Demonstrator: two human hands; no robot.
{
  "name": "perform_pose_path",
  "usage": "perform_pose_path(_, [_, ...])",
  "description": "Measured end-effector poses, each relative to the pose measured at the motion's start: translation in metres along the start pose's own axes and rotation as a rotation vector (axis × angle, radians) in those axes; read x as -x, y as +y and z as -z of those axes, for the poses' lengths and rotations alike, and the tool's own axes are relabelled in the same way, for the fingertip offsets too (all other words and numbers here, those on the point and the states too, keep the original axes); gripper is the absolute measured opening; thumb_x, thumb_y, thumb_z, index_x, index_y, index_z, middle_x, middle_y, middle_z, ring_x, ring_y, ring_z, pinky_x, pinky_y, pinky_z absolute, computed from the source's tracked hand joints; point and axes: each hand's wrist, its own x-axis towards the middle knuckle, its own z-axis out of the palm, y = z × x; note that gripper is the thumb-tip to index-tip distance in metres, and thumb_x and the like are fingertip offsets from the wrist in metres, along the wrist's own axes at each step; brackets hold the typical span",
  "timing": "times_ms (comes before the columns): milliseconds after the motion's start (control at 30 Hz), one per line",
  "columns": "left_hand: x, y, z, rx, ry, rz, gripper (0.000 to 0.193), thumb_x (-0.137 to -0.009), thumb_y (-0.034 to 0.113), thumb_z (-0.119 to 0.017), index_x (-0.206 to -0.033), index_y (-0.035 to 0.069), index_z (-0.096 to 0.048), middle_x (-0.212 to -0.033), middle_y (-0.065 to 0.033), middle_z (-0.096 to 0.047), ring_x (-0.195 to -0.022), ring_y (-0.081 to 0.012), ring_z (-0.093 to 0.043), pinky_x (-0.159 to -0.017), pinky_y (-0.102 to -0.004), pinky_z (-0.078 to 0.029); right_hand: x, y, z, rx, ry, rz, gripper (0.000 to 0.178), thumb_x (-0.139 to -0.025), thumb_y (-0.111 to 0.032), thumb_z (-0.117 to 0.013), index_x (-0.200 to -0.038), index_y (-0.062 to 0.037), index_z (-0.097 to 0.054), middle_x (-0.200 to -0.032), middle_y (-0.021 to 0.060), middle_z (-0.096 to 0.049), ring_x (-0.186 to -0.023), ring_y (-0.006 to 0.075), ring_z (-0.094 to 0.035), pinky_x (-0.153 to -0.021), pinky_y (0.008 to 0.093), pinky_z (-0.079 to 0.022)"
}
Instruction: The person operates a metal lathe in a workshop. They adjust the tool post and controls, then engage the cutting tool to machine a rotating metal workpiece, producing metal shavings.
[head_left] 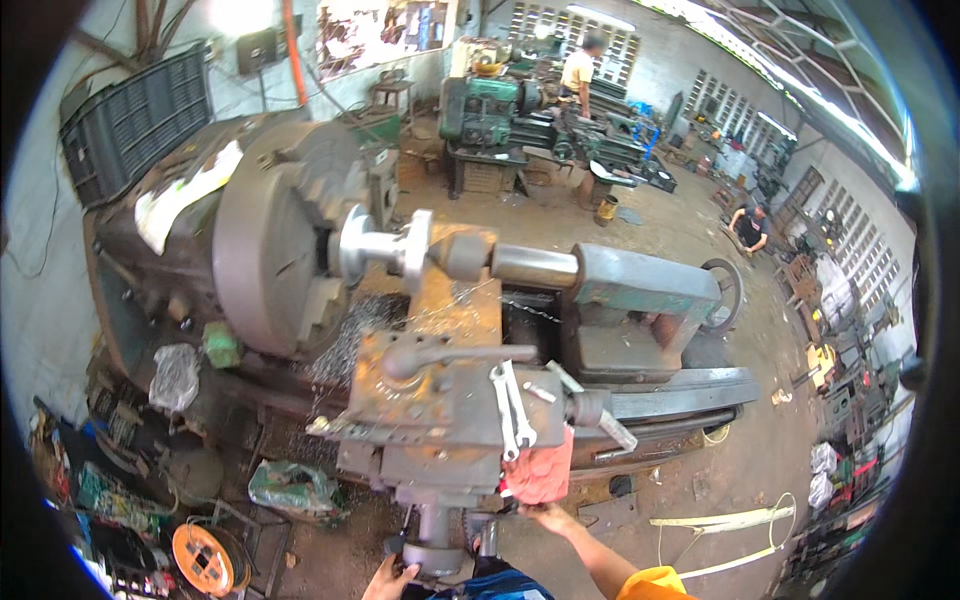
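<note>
At the lower edge, my left hand [388,580] grips the round metal handwheel [434,558] at the front of the lathe carriage [430,410]. My right hand [543,516] is just below a red cloth [540,468] hanging from the carriage; its fingers are curled in, and what they hold is too small to make out. A bright turned metal workpiece [385,247] sits between the big chuck [285,240] and the tailstock [645,285]. Two spanners [512,405] lie on the carriage beside the long clamping lever [460,355].
Metal chips [352,335] lie beneath the chuck. An orange cable reel [205,560] and a plastic-wrapped bundle [295,488] are at lower left. A pale frame [720,522] lies on the floor at right. Behind are a green lathe [485,112], a standing person [577,75] and a crouching person [748,228].
</note>
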Motion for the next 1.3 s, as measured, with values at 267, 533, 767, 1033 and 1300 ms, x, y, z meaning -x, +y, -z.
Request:
perform_pose_path(267, [0.061, 0.012, -0.037, -0.073, 0.085, 0.411, 0.068, -0.094, 0.044, -0.067, -0.140, -0.001, -0.048, -0.134, -0.0273, -0.057, -0.125, -0.0362, -0.056, -0.105, -0.0428, -0.045, 0.003, 0.007, 0.007, -0.112, -0.089, 0.015, 0.070, -0.086, -0.040, -0.079, -0.138, -0.0005, -0.054, -0.137, 0.0116, -0.059, -0.127, 0.0217, -0.054, -0.109, 0.0357, -0.041])
perform_pose_path(533, [0.076, 0.009, -0.064, -0.121, -0.008, 0.506, 0.056, -0.095, 0.039, -0.066, -0.131, -0.004, -0.058, -0.128, -0.0281, -0.060, -0.121, -0.0394, -0.057, -0.102, -0.0434, -0.046, 0.028, 0.054, 0.011, 0.163, 0.554, 0.138, 0.067, -0.075, -0.046, -0.085, -0.114, 0.0017, -0.058, -0.111, 0.0206, -0.061, -0.103, 0.0360, -0.061, -0.092, 0.0436, -0.050])
perform_pose_path(767, [0.041, 0.012, -0.091, -0.255, 0.028, 0.337, 0.053, -0.096, 0.037, -0.065, -0.129, -0.004, -0.059, -0.125, -0.0278, -0.062, -0.117, -0.0385, -0.059, -0.099, -0.0435, -0.048, 0.047, 0.093, 0.034, 0.111, 0.135, -0.107, 0.053, -0.082, -0.050, -0.078, -0.098, -0.0004, -0.068, -0.093, 0.0168, -0.072, -0.090, 0.0273, -0.069, -0.084, 0.0389, -0.053])
perform_pose_path(1033, [0.031, -0.022, -0.104, -0.371, 0.056, 0.153, 0.050, -0.097, 0.034, -0.064, -0.128, -0.005, -0.060, -0.121, -0.0275, -0.063, -0.113, -0.0374, -0.061, -0.095, -0.0436, -0.049, 0.053, 0.096, -0.015, 0.249, -0.225, 0.042, 0.045, -0.092, -0.053, -0.065, -0.098, -0.0098, -0.076, -0.096, 0.0091, -0.075, -0.094, 0.0245, -0.070, -0.085, 0.0380, -0.052])
perform_pose_path(1300, [0.036, -0.078, -0.088, -0.885, 0.080, -0.363, 0.041, -0.098, 0.030, -0.062, -0.119, -0.005, -0.063, -0.107, -0.0247, -0.066, -0.098, -0.0334, -0.064, -0.084, -0.0426, -0.051, 0.048, 0.105, -0.045, 0.360, -0.329, 0.102, 0.052, -0.092, -0.056, -0.063, -0.107, -0.0077, -0.074, -0.087, 0.0104, -0.074, -0.085, 0.0242, -0.070, -0.081, 0.0405, -0.053])
